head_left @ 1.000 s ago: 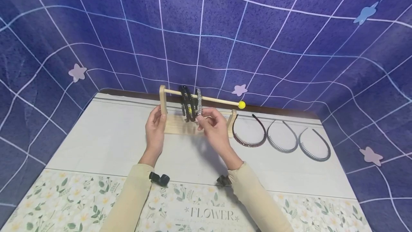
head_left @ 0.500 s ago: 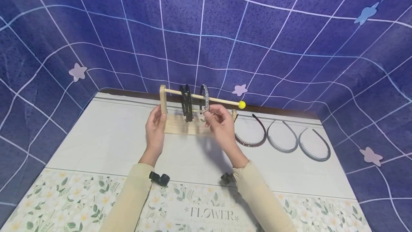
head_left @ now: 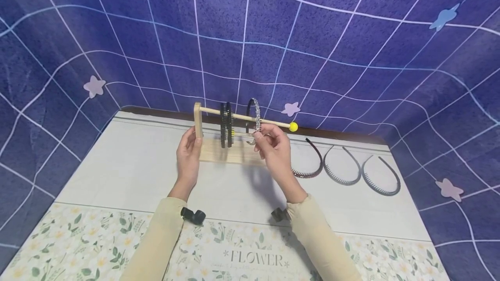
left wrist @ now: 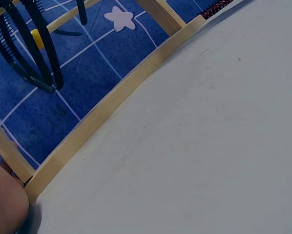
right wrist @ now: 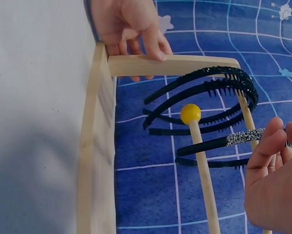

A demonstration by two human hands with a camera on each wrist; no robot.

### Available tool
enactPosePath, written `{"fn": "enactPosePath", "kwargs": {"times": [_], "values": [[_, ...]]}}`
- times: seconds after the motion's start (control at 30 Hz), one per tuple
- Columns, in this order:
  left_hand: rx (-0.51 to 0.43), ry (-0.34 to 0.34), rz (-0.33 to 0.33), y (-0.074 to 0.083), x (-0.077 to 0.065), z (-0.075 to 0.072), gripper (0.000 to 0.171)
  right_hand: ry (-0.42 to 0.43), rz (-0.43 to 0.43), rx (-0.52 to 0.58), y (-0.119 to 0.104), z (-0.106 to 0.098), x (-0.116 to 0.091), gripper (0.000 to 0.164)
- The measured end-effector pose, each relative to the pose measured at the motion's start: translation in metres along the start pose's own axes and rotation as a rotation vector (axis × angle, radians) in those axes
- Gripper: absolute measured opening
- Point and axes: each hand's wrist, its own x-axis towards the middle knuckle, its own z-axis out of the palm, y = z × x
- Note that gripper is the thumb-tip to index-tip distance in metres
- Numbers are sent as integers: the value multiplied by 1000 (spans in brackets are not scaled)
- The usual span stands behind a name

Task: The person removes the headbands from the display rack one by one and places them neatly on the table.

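Observation:
My left hand (head_left: 189, 155) grips the left upright (head_left: 198, 120) of a wooden headband stand, thumb in front and fingers behind. My right hand (head_left: 275, 151) pinches a black headband with silver glitter (head_left: 257, 112). That headband stands upright around the upper rod (head_left: 269, 122), right of the stand's middle. Two black toothed headbands (right wrist: 199, 92) hang together on the rods near the left upright. A yellow ball (head_left: 293, 127) caps the upper rod, and another yellow ball (right wrist: 190, 114) tips the lower rod. The silver headband's far side is hidden by my right fingers in the right wrist view.
On the white cloth right of the stand lie a dark reddish headband (head_left: 308, 175) and two grey toothed headbands (head_left: 343, 182), side by side. The reddish one is partly behind my right hand. A blue gridded curtain (head_left: 250, 47) rises behind the table.
My right hand has slid the silver headband rightward along the upper rod, away from the black headbands. Those swayed and now hang straighter. My left hand stays on the upright.

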Motion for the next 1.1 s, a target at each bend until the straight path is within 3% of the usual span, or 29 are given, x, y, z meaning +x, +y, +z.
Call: {"fn": "enactPosePath", "kwargs": {"times": [0.33, 1.1], "values": [[0, 4, -5, -1, 0, 0, 47, 13, -38, 13, -7, -3, 1, 9], [25, -1, -7, 0, -1, 0, 47, 15, -99, 30, -23, -14, 0, 17]]}}
